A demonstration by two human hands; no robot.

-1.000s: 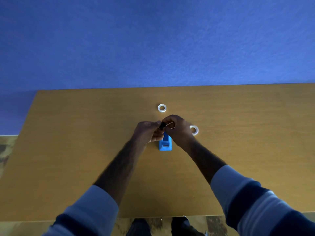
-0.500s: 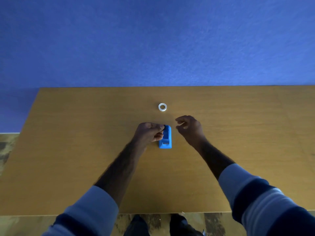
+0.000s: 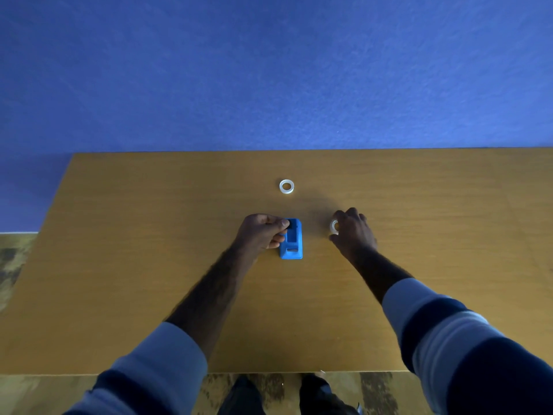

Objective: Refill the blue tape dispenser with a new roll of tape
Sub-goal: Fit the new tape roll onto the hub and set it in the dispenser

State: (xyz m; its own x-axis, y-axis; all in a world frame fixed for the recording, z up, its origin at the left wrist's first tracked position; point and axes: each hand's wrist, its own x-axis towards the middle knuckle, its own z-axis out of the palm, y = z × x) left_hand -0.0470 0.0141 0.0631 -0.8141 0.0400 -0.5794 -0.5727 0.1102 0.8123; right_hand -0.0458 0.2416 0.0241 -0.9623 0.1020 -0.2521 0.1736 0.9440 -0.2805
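My right hand (image 3: 353, 233) hides most of one roll (image 3: 334, 226); my left fingers (image 3: 276, 226) cover the dispenser's (image 3: 292, 239) edge.

The blue tape dispenser (image 3: 291, 239) stands on the wooden table (image 3: 149, 265), its long side running away from the person, a dark open slot in its top and a pale strip near its near end. A small dark piece is pinched at its far left corner. One whitish tape roll (image 3: 286, 186) lies flat farther back on the table, well apart. A second whitish roll (image 3: 334, 226) sits to the dispenser's right, partly covered by fingers.
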